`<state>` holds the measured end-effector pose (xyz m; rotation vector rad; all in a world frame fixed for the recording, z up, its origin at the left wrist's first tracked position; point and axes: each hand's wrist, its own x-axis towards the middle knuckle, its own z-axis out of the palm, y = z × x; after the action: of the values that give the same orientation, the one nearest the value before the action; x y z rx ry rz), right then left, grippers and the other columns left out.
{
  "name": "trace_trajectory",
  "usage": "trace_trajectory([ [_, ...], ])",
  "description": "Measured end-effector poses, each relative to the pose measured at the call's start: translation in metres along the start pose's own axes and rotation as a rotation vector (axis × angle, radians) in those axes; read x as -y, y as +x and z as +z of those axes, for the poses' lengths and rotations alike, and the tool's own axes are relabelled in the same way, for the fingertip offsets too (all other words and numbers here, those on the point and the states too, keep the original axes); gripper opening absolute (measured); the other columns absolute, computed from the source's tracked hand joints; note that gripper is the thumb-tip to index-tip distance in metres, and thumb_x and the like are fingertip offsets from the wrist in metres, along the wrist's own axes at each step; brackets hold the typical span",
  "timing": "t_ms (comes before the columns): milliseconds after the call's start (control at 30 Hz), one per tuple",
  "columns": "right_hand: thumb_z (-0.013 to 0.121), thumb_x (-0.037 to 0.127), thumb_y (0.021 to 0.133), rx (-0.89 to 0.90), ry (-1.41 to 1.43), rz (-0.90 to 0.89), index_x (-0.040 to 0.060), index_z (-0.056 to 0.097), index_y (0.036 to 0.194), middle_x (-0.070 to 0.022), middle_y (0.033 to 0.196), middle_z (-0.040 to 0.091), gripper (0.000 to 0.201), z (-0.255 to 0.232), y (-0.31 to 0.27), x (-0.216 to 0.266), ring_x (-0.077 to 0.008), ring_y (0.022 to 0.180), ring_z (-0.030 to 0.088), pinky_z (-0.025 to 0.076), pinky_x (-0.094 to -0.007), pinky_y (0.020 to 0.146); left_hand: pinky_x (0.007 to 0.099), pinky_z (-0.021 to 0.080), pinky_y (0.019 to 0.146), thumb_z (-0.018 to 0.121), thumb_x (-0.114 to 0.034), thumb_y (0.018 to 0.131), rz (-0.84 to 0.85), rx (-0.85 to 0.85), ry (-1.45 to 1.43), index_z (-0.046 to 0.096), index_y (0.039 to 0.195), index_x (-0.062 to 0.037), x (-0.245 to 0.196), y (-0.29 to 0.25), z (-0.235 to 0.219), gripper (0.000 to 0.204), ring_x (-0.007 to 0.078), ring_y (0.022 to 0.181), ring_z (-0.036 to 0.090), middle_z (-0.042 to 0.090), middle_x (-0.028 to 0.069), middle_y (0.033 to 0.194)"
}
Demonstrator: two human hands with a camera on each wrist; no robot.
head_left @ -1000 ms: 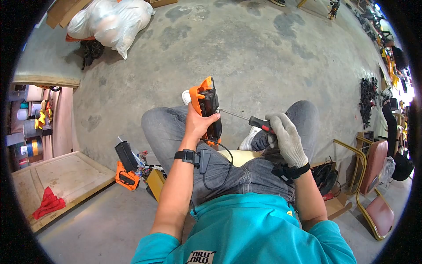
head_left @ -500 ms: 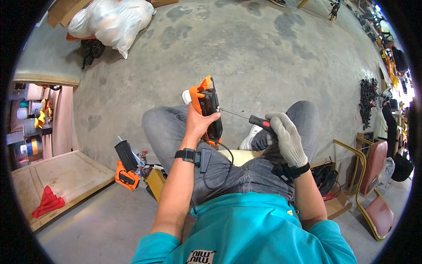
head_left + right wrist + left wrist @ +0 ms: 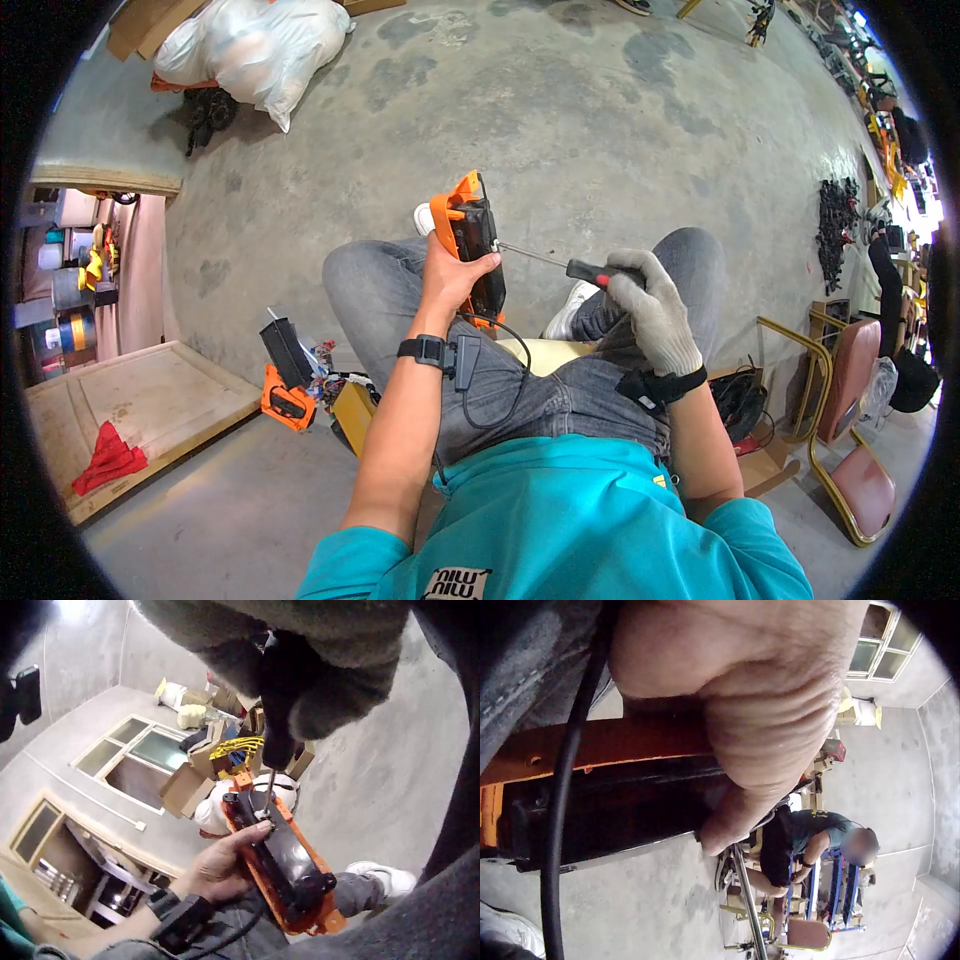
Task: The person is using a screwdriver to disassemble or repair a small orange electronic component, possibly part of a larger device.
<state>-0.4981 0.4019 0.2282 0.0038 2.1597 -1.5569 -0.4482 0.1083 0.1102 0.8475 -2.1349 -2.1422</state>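
Observation:
My bare left hand [image 3: 448, 280] grips an orange-and-black plastic housing [image 3: 481, 222] above the left thigh, its thumb lying along the black side. A screwdriver [image 3: 588, 272] with a black-and-red handle is held in my gloved right hand [image 3: 655, 318], fingers bent about the handle's end. Its metal shaft points left, with the tip at a small white part on the black face [image 3: 296, 864], right beside the left thumb [image 3: 249, 836]. In the left wrist view the shaft [image 3: 748, 896] reaches in close to the thumb tip, and the palm hides part of the housing.
Another orange-and-black housing [image 3: 289, 400] lies on the left near a black box [image 3: 287, 354] and loose parts. A thin black cable [image 3: 527, 370] hangs from the left wrist. White bags [image 3: 255, 55], a chair [image 3: 853, 375] and a wooden panel [image 3: 150, 400] stand around. Another person [image 3: 817, 836] bends in the background.
My right fingers have shifted on the screwdriver handle, which has turned a little, so its red patch sits differently. The left hand and the housing have stayed in place.

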Motion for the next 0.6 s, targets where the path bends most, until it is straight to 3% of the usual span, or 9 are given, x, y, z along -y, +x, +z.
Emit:
trace_trajectory([
  [133, 0.063, 0.033, 0.107, -0.062, -0.147, -0.063, -0.0010, 0.066, 0.129, -0.0046, 0.100, 0.064, 0.041, 0.001, -0.004, 0.013, -0.0107, 0.085, 0.060, 0.050, -0.0262, 0.080, 0.0362, 0.059, 0.096, 0.095, -0.004, 0.075, -0.007, 0.022, 0.044, 0.052, 0.129, -0.0015, -0.001, 0.000, -0.001, 0.070, 0.0205, 0.107, 0.071, 0.071, 0.0088, 0.119],
  [200, 0.066, 0.025, 0.103, -0.031, 0.024, 0.153, -0.0001, 0.067, 0.130, -0.0041, 0.103, 0.065, 0.037, 0.003, -0.002, 0.012, -0.0106, 0.089, 0.060, 0.049, -0.0258, 0.082, 0.0366, 0.059, 0.096, 0.095, -0.004, 0.075, -0.014, -0.001, 0.073, 0.052, 0.130, -0.0018, -0.002, 0.000, 0.000, 0.070, 0.0206, 0.106, 0.071, 0.071, 0.0090, 0.119],
  [233, 0.066, 0.025, 0.103, -0.031, 0.024, 0.154, -0.0001, 0.067, 0.130, -0.0041, 0.103, 0.065, 0.037, 0.000, -0.001, 0.009, -0.0106, 0.089, 0.060, 0.049, -0.0258, 0.082, 0.0366, 0.059, 0.096, 0.095, -0.004, 0.075, -0.015, 0.000, 0.074, 0.052, 0.130, -0.0018, -0.003, 0.000, 0.001, 0.070, 0.0206, 0.106, 0.071, 0.071, 0.0090, 0.119],
  [333, 0.065, 0.023, 0.103, 0.075, 0.013, 0.116, -0.0022, 0.064, 0.133, -0.0049, 0.106, 0.065, 0.039, -0.007, 0.004, -0.007, -0.0106, 0.090, 0.060, 0.049, -0.0261, 0.082, 0.0368, 0.059, 0.096, 0.095, -0.005, 0.075, -0.034, -0.023, 0.088, 0.052, 0.130, -0.0016, -0.003, -0.002, -0.001, 0.070, 0.0209, 0.107, 0.071, 0.071, 0.0092, 0.119],
  [400, 0.064, 0.035, 0.103, 0.036, 0.013, 0.094, 0.0007, 0.065, 0.134, -0.0096, 0.109, 0.068, 0.046, -0.005, 0.004, -0.010, -0.0178, 0.104, 0.063, 0.049, -0.0310, 0.099, 0.0371, 0.059, 0.096, 0.095, -0.005, 0.075, -0.044, -0.016, 0.024, 0.051, 0.131, -0.0013, -0.004, -0.001, 0.000, 0.072, 0.0214, 0.107, 0.071, 0.071, 0.0093, 0.119],
  [533, 0.064, 0.034, 0.104, -0.070, -0.116, -0.040, 0.0002, 0.066, 0.131, -0.0090, 0.109, 0.068, 0.044, -0.001, -0.002, 0.007, -0.0181, 0.103, 0.063, 0.049, -0.0316, 0.098, 0.0369, 0.059, 0.096, 0.095, -0.005, 0.075, 0.001, 0.033, 0.089, 0.050, 0.131, -0.0010, -0.005, -0.002, -0.001, 0.072, 0.0218, 0.107, 0.071, 0.071, 0.0096, 0.118],
  [600, 0.066, 0.028, 0.099, -0.063, -0.001, 0.142, 0.0005, 0.066, 0.131, -0.0088, 0.111, 0.068, 0.043, -0.001, 0.001, 0.004, -0.0182, 0.104, 0.063, 0.049, -0.0316, 0.098, 0.0366, 0.059, 0.096, 0.094, -0.004, 0.075, -0.003, -0.021, 0.103, 0.050, 0.131, -0.0013, -0.004, -0.002, 0.001, 0.071, 0.0218, 0.106, 0.071, 0.070, 0.0097, 0.118],
])
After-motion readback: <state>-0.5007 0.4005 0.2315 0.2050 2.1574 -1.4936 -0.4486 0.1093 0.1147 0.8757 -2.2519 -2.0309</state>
